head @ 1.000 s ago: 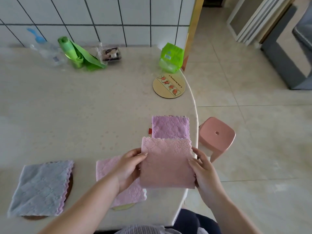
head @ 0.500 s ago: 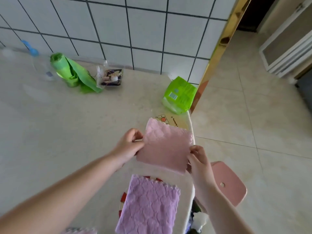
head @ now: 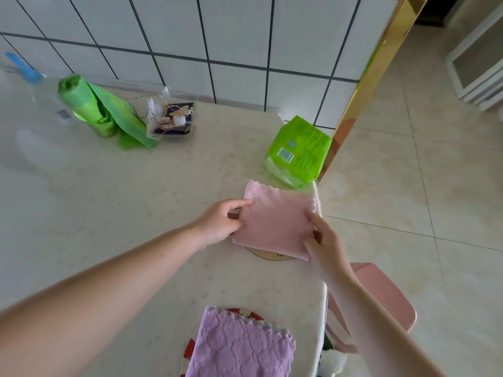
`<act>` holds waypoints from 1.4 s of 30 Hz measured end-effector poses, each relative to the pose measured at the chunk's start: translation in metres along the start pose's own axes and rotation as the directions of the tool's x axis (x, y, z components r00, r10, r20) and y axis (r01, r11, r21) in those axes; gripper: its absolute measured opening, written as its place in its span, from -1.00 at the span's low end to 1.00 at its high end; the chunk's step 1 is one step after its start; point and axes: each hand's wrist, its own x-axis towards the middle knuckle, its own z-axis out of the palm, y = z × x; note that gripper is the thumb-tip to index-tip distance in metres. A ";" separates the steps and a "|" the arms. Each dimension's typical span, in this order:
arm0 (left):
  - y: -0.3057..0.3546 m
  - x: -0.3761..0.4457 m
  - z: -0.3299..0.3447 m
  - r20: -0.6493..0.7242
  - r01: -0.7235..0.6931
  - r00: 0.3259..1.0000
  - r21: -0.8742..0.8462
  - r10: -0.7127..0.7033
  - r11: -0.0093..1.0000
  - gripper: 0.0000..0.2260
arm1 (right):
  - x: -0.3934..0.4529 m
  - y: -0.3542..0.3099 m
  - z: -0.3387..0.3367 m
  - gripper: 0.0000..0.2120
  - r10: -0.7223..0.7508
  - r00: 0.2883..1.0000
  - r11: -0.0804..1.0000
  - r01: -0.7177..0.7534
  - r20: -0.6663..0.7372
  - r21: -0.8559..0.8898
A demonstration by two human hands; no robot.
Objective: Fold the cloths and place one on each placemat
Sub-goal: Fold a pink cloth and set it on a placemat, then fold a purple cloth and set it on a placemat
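Note:
A folded pink cloth (head: 277, 219) lies over a round tan placemat (head: 268, 256) near the table's right edge; only the mat's near rim shows. My left hand (head: 220, 223) pinches the cloth's left edge. My right hand (head: 324, 240) holds its near right corner, thumb on top. Closer to me, a folded purple cloth (head: 239, 346) rests on a round red-and-white placemat (head: 190, 349).
A green tissue pack (head: 298, 152) stands just beyond the pink cloth. A green bag roll (head: 95, 110), a small clear box (head: 171, 118) and a plastic bottle (head: 30, 77) line the tiled wall. A pink stool (head: 381, 295) stands by the table's right edge (head: 322, 281).
Both hands carried the pink cloth away from me, past the purple cloth, and brought it down onto the far tan placemat. The view moved forward with them.

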 end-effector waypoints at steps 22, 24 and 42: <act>-0.107 -0.182 0.019 -0.157 0.151 0.977 0.010 -0.147 0.989 -0.74 | -0.205 0.056 0.026 -0.54 0.025 1.000 0.997 -0.026 -0.013 -0.078; -0.106 -0.180 0.019 -0.156 0.144 0.979 0.097 -0.128 0.985 -0.78 | -0.202 0.054 0.027 -0.51 0.038 0.999 0.985 -0.038 -0.003 -0.168; -0.099 -0.176 0.026 -0.217 0.222 0.958 0.146 -0.188 0.964 -0.89 | -0.185 0.040 0.037 -0.67 -0.061 0.992 0.988 0.044 -0.110 -0.149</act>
